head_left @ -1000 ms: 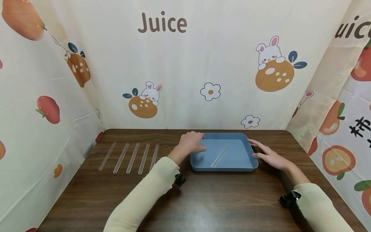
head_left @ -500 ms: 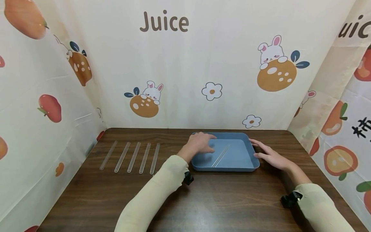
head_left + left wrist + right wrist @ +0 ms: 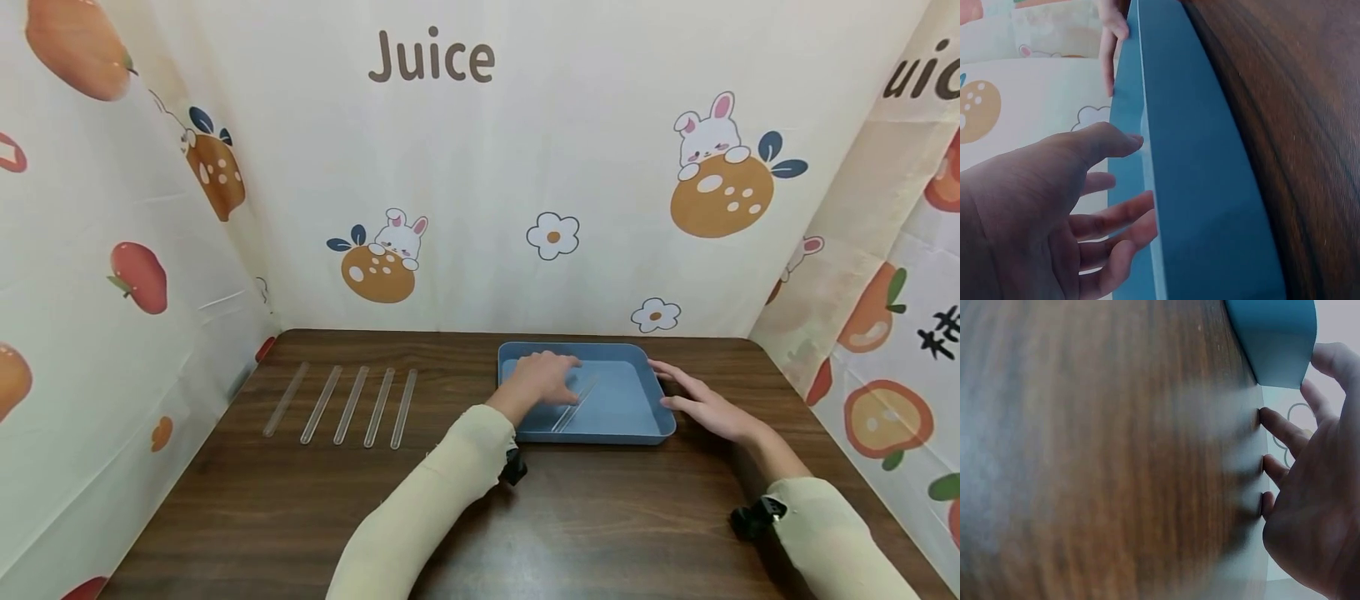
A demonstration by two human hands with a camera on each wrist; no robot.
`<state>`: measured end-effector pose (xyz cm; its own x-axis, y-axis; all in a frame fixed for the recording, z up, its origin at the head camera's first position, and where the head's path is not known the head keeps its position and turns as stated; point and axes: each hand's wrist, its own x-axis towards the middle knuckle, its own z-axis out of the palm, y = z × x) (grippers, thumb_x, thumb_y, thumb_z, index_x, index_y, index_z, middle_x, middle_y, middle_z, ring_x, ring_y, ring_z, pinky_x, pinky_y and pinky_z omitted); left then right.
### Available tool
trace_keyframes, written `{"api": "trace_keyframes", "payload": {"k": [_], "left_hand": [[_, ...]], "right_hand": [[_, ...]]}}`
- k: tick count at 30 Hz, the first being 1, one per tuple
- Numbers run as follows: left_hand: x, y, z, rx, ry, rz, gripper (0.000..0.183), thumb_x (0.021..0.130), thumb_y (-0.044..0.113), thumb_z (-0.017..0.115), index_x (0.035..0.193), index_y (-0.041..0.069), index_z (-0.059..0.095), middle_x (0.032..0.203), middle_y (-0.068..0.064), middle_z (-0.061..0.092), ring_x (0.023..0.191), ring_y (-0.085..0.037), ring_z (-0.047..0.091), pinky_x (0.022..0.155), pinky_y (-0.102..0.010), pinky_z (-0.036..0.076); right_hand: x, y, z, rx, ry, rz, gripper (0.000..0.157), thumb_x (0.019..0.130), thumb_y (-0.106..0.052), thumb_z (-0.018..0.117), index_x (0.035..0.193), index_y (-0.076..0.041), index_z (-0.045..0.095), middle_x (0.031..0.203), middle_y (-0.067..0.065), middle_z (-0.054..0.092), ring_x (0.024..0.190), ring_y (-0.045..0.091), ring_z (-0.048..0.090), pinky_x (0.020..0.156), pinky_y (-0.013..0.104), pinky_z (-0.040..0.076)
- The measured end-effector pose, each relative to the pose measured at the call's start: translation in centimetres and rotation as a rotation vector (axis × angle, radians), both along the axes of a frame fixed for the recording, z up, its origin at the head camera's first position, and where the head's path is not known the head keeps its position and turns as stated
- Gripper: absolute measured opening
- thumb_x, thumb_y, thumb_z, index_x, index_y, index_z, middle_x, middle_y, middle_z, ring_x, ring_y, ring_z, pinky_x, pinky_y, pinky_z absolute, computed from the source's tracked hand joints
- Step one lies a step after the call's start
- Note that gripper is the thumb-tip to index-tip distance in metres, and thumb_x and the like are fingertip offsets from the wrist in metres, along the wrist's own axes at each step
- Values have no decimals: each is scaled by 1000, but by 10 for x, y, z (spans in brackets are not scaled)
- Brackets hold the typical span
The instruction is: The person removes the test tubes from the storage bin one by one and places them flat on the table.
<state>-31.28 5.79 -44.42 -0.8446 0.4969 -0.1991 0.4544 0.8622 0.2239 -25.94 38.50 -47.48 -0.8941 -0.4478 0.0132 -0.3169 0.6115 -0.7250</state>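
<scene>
A shallow blue tray [image 3: 621,402] lies on the table near its back edge. Inside it rests a clear, slender tube-like piece [image 3: 567,416]; I cannot tell whether it is one or two side by side. Over the tray's left half reaches my left hand [image 3: 538,377], thumb and fingers spread loosely, fingertips close to the clear piece. In the left wrist view the tray's front wall [image 3: 1204,162] hides the fingertips and any contact. Against the tray's right side rests my right hand [image 3: 703,408], fingers extended, with the thumb at the tray's corner [image 3: 1282,347].
Several similar clear tube-like pieces [image 3: 350,406] lie in a row on the left of the dark wooden table [image 3: 600,517]. Printed curtains [image 3: 480,150] enclose the table at the back and both sides.
My left hand has moved right, from the tray's left rim to over its inside, near the clear piece. My right hand stays at the tray's right side. The head view has shifted slightly.
</scene>
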Motion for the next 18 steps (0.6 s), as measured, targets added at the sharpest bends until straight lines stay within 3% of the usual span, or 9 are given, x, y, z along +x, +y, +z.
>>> {"api": "trace_keyframes", "payload": {"k": [3, 6, 11, 18], "left_hand": [[20, 1, 16, 0, -6, -5, 70, 106, 50, 75, 170, 36, 50, 162, 2, 67, 134, -23, 72, 96, -39, 63], [27, 2, 19, 4, -4, -6, 70, 107, 47, 74, 171, 34, 49, 161, 2, 68, 131, -22, 73, 94, -38, 62], [28, 3, 15, 9, 13, -9, 69, 106, 44, 75, 170, 34, 50, 154, 3, 71, 114, -16, 70, 80, -32, 54], [29, 4, 8, -8, 14, -5, 64, 106, 43, 75, 167, 37, 55, 152, 4, 72, 111, -15, 69, 74, -33, 49]], "right_hand": [[1, 1, 0, 2, 3, -2, 72, 115, -17, 59, 176, -1, 25, 176, 36, 36, 156, 61, 39, 112, 83, 40], [0, 1, 0, 4, 5, -2, 72, 115, -17, 60, 176, -1, 26, 176, 36, 36, 156, 60, 39, 112, 83, 40], [-1, 2, 0, 12, 5, -7, 73, 114, -17, 60, 176, -2, 26, 175, 37, 38, 156, 61, 39, 112, 83, 39], [-1, 2, 1, 26, 16, 1, 73, 113, -17, 62, 176, -1, 28, 173, 38, 41, 156, 62, 41, 112, 83, 40]]}}
